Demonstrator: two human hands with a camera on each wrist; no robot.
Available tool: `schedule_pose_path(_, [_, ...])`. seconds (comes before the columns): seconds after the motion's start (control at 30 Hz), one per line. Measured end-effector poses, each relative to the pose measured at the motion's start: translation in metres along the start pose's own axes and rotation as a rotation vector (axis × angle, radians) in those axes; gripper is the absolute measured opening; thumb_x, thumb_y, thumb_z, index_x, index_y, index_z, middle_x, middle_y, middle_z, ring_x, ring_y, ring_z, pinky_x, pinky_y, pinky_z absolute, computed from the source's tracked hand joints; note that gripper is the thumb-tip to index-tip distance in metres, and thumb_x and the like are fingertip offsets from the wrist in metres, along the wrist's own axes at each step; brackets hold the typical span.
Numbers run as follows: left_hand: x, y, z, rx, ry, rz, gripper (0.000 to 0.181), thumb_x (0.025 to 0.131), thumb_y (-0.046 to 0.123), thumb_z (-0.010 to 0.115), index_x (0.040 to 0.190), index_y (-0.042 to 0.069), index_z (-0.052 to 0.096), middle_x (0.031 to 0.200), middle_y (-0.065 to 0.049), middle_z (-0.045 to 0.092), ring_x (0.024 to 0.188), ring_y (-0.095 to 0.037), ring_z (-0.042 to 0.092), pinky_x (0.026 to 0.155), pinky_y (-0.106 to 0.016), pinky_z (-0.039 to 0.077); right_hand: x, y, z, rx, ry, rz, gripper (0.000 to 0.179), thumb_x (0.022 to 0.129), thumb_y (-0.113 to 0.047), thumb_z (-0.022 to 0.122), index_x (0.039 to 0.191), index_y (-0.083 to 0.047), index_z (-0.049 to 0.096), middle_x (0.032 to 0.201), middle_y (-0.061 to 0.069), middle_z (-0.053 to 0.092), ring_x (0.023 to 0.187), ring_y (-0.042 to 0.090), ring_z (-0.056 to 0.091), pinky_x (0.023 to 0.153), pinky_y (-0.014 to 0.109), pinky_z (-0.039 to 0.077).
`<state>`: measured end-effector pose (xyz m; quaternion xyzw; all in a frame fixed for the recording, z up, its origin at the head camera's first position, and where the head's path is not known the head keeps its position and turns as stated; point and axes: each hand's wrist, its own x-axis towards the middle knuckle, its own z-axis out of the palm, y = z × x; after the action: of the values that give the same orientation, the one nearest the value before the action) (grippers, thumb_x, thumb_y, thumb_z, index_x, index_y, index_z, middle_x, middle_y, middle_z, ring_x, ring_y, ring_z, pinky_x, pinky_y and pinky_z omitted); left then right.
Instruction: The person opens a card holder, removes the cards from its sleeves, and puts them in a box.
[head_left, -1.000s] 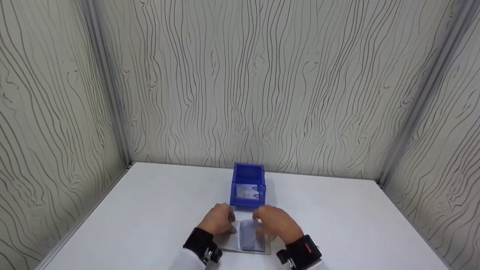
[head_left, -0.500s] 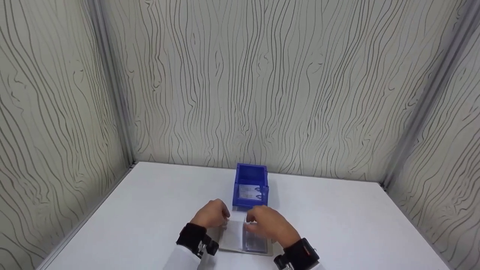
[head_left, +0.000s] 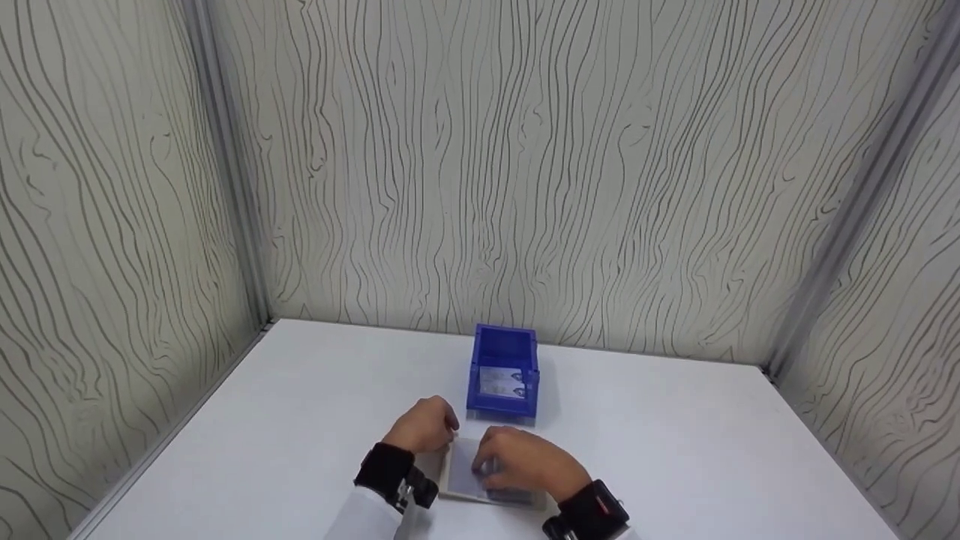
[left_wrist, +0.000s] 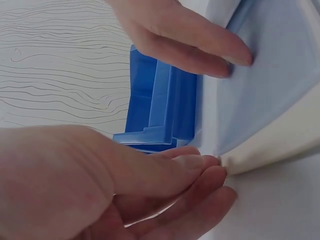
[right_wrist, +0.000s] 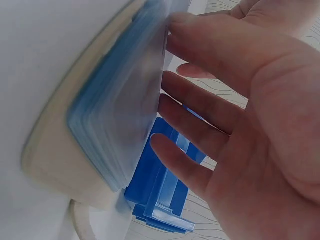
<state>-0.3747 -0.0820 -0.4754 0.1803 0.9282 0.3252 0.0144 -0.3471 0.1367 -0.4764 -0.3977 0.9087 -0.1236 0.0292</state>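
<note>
A small album [head_left: 457,480] with a cream cover and clear, bluish plastic sleeve pages lies spread on the table, near its front. My right hand [head_left: 525,461] is over its middle, and in the right wrist view its fingertips [right_wrist: 170,100] rest against the stack of sleeves [right_wrist: 120,115]. At the far left corner is my left hand [head_left: 424,427]. Seen from the left wrist, its thumb lies against the index finger, and the fingertips [left_wrist: 215,172] touch the cover's corner. A bluish sleeve page [left_wrist: 275,75] spreads over the left side, under the right hand's fingers.
Just beyond the album stands a blue plastic bin [head_left: 502,371] with printed white paper visible in its lower front part. The white table [head_left: 667,435] is bounded by wood-patterned panels [head_left: 480,165] at the back and both sides.
A clear sleeve page has turned from the right side onto the left. My right hand has moved left and slightly nearer. My left hand has shifted outward from the page to the corner.
</note>
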Motion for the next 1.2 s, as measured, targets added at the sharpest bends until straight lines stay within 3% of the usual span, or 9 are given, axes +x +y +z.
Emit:
schedule_pose_path(0.13, [0.006, -0.010, 0.005, 0.005, -0.006, 0.026, 0.023, 0.080, -0.006, 0.069, 0.099, -0.005, 0.081, 0.094, -0.016, 0.082, 0.080, -0.020, 0.068, 0.076, -0.041, 0.063, 0.000, -0.002, 0.000, 0.008, -0.002, 0.034, 0.022, 0.087, -0.022, 0.089, 0.109, -0.020, 0.086, 0.107, -0.006, 0.075, 0.097, 0.002, 0.065, 0.089, 0.022, 0.058])
schedule_pose_path(0.27, [0.001, 0.000, 0.002, 0.002, 0.000, -0.005, 0.022, 0.079, -0.010, 0.069, 0.098, -0.008, 0.080, 0.095, -0.019, 0.081, 0.080, -0.022, 0.067, 0.077, -0.043, 0.063, -0.001, -0.004, -0.002, 0.014, -0.006, 0.056, 0.022, 0.087, -0.023, 0.089, 0.108, -0.020, 0.086, 0.106, -0.007, 0.074, 0.096, 0.002, 0.064, 0.088, 0.023, 0.057])
schedule_pose_path(0.57, [-0.001, 0.000, 0.001, -0.008, -0.002, -0.004, 0.024, 0.079, -0.010, 0.066, 0.099, -0.007, 0.079, 0.095, -0.018, 0.080, 0.080, -0.021, 0.066, 0.072, -0.039, 0.061, -0.001, -0.003, -0.003, 0.015, -0.009, 0.039, 0.022, 0.087, -0.019, 0.088, 0.109, -0.018, 0.086, 0.107, -0.005, 0.074, 0.095, 0.001, 0.064, 0.088, 0.022, 0.058])
schedule_pose_path(0.73, [0.000, 0.000, 0.001, -0.004, -0.009, -0.016, 0.024, 0.080, -0.009, 0.068, 0.101, -0.007, 0.079, 0.097, -0.018, 0.080, 0.081, -0.022, 0.066, 0.073, -0.041, 0.060, -0.003, -0.002, -0.009, 0.045, -0.048, 0.023, 0.031, 0.087, -0.015, 0.086, 0.117, -0.014, 0.083, 0.115, -0.001, 0.076, 0.099, 0.001, 0.065, 0.091, 0.021, 0.058])
schedule_pose_path(0.83, [0.000, 0.001, 0.001, -0.003, -0.006, -0.012, 0.023, 0.080, -0.008, 0.069, 0.100, -0.007, 0.079, 0.096, -0.018, 0.080, 0.080, -0.021, 0.066, 0.072, -0.040, 0.060, -0.008, 0.002, -0.017, 0.072, -0.050, 0.045, 0.040, 0.084, -0.013, 0.085, 0.124, -0.010, 0.080, 0.121, 0.003, 0.075, 0.105, 0.010, 0.069, 0.094, 0.025, 0.060])
schedule_pose_path(0.9, [0.000, 0.002, 0.001, -0.004, -0.001, -0.004, 0.021, 0.080, -0.007, 0.070, 0.100, -0.006, 0.079, 0.095, -0.018, 0.079, 0.080, -0.021, 0.066, 0.071, -0.039, 0.060, -0.014, 0.006, -0.024, 0.081, -0.041, 0.118, 0.045, 0.082, -0.013, 0.087, 0.127, -0.009, 0.078, 0.125, 0.005, 0.074, 0.110, 0.016, 0.070, 0.097, 0.032, 0.061])
schedule_pose_path(1.07, [0.002, -0.002, 0.003, -0.026, -0.005, -0.017, 0.018, 0.082, -0.003, 0.073, 0.098, -0.004, 0.079, 0.096, -0.017, 0.078, 0.080, -0.024, 0.067, 0.071, -0.041, 0.060, -0.027, 0.016, -0.041, 0.099, -0.048, 0.409, 0.056, 0.075, -0.014, 0.094, 0.128, -0.007, 0.077, 0.131, 0.011, 0.076, 0.121, 0.029, 0.071, 0.107, 0.053, 0.059])
schedule_pose_path(1.13, [0.010, -0.011, 0.008, -0.020, -0.002, -0.028, 0.016, 0.083, 0.000, 0.075, 0.098, -0.003, 0.079, 0.096, -0.017, 0.078, 0.081, -0.025, 0.068, 0.071, -0.042, 0.060, -0.030, 0.019, -0.044, 0.096, -0.052, 0.490, 0.058, 0.072, -0.014, 0.097, 0.127, -0.007, 0.078, 0.131, 0.012, 0.078, 0.124, 0.032, 0.070, 0.109, 0.057, 0.057])
schedule_pose_path(1.2, [0.026, -0.032, 0.021, 0.009, 0.019, -0.038, 0.014, 0.085, 0.008, 0.076, 0.097, 0.001, 0.079, 0.096, -0.014, 0.078, 0.080, -0.024, 0.069, 0.070, -0.041, 0.060, -0.031, 0.020, -0.044, 0.090, -0.046, 0.525, 0.059, 0.069, -0.014, 0.098, 0.125, -0.007, 0.079, 0.129, 0.011, 0.079, 0.124, 0.032, 0.071, 0.109, 0.057, 0.057])
